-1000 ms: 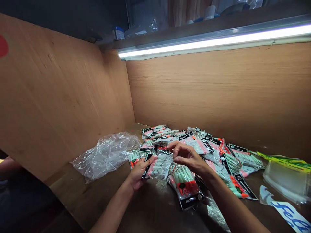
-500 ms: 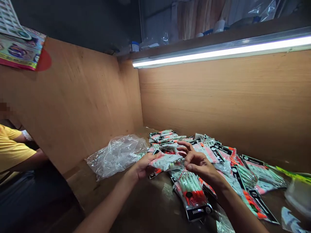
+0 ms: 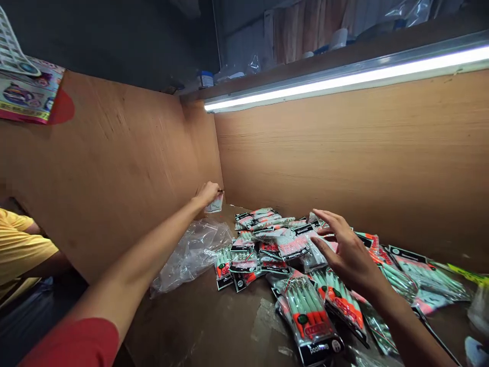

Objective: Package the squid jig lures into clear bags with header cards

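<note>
My left hand [image 3: 208, 194] reaches to the back left corner, its fingers closed on a small packet [image 3: 215, 203] with a pale, printed face. Over the right part of the heap, my right hand [image 3: 342, 244] is raised with thumb and fingers apart, holding nothing. Below and left of it spreads a heap of clear packets with black header cards. One packet of pale green and orange sticks [image 3: 307, 311] lies at the front of the heap. Another such packet [image 3: 342, 300] rests to its right, beneath my right forearm.
A crumpled clear plastic bag [image 3: 191, 255] lies left of the heap. Wooden panels [image 3: 344, 148] stand at the back and left, under a lit tube [image 3: 344, 79]. A person in a yellow top [image 3: 26, 250] is beyond the left panel. A clear container [image 3: 479, 308] stands far right.
My left hand has moved from over the heap to the back left corner with a packet. My right hand has shifted slightly right and its fingers have spread. The view has shifted a little.
</note>
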Demonstrator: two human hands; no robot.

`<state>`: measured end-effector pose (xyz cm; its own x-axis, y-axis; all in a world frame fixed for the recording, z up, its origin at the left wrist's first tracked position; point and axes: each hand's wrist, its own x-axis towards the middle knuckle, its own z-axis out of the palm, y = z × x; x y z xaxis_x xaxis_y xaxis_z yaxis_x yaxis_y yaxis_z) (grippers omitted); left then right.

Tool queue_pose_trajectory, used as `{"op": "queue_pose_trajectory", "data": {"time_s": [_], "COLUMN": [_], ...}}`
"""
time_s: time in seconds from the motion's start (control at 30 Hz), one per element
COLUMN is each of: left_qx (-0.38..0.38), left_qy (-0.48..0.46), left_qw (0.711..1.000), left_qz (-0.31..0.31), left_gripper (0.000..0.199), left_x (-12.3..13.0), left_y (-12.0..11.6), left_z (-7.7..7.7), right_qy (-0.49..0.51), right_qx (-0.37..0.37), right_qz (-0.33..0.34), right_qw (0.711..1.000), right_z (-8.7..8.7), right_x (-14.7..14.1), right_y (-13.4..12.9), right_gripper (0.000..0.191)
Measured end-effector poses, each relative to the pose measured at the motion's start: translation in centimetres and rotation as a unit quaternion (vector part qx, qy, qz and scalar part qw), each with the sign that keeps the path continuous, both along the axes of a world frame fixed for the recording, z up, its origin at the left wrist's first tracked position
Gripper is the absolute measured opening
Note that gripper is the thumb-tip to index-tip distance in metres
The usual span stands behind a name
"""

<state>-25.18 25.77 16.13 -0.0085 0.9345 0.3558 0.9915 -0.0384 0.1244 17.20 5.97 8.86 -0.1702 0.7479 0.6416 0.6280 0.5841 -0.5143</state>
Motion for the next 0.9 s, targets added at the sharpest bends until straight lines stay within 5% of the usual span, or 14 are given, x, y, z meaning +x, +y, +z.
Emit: {"op": "queue_pose_trajectory", "data": {"time_s": [0.37, 0.7, 0.9], "left_qx": [0.143, 0.120, 0.136], "left_qy": [0.091, 0.042, -0.028], "left_qw": [0.983, 0.989, 0.987], "left_qz": [0.071, 0.075, 0.080], "left_gripper": [0.053, 0.045, 0.043], "left_x": [-0.5, 0.6, 1.1], "left_y": [-0.3, 2.0, 2.0], "left_z": [2.2, 0.8, 1.6], "right_qy": [-0.034, -0.045, -0.063], "right_qx": [-0.003, -0.022, -0.023], "right_qz": [-0.017, 0.012, 0.013], "right_qw": [0.999, 0.999, 0.998], "right_z": [1.6, 2.0, 2.0], "right_x": [0.7, 0.2, 0.5], "right_y": [-1.4, -1.8, -1.9], "right_gripper": [0.042, 0.039, 0.042]}}
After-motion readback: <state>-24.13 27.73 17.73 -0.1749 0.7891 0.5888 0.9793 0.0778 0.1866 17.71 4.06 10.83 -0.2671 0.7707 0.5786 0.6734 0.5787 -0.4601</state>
